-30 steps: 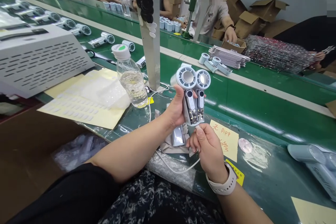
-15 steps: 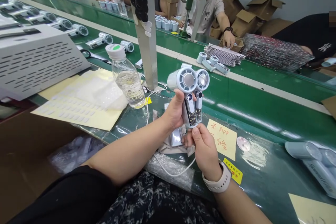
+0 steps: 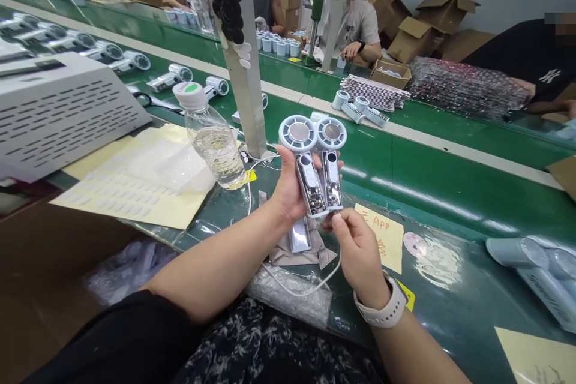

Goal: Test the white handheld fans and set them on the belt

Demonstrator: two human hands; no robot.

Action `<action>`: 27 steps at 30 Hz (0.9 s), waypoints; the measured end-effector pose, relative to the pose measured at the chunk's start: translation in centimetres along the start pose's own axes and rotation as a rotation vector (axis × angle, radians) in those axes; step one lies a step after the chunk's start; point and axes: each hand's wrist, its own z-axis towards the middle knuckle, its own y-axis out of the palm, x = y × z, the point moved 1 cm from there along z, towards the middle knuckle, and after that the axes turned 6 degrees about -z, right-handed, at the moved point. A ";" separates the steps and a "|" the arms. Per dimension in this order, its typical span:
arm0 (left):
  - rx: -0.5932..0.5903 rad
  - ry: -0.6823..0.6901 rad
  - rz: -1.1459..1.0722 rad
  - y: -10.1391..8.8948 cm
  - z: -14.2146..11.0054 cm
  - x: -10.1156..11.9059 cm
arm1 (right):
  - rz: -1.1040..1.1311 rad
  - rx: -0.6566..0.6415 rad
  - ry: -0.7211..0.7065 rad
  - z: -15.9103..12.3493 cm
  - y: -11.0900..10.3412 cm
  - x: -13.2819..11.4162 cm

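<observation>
My left hand (image 3: pixel 290 186) grips two handheld fans side by side, with their clear handles across the palm. Their round pale blue heads with silver centres, the left fan (image 3: pixel 299 133) and the right fan (image 3: pixel 330 133), stand above my fingers. My right hand (image 3: pixel 357 255) pinches a white cable (image 3: pixel 297 292) just below the handle ends. The plug end is hidden by my fingers. Under my hands, a silver-and-clear fan handle (image 3: pixel 299 235) lies on a beige cloth (image 3: pixel 301 255).
A water bottle (image 3: pixel 211 144) and sticker sheets (image 3: pixel 130 186) lie to the left, next to a white vented machine (image 3: pixel 67 108). Bubble wrap (image 3: pixel 288 294) sits below my hands. Pale blue fans (image 3: pixel 535 276) lie at right. Co-workers sit across green conveyor belts.
The fans have turned so both heads sit level and face up, and they have shifted left. My right hand has dropped slightly. The co-worker's hand has left the cardboard box.
</observation>
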 end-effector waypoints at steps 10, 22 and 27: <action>-0.103 0.108 0.246 0.1 -0.9 -1.2 | 0.388 0.055 0.242 -0.2 0.9 0.5; 0.041 0.122 0.238 -3.1 2.9 0.0 | -0.242 0.140 -0.062 1.5 -2.3 2.3; 0.133 0.220 0.224 -3.9 4.0 2.4 | -0.577 0.221 -0.160 1.9 -2.2 3.2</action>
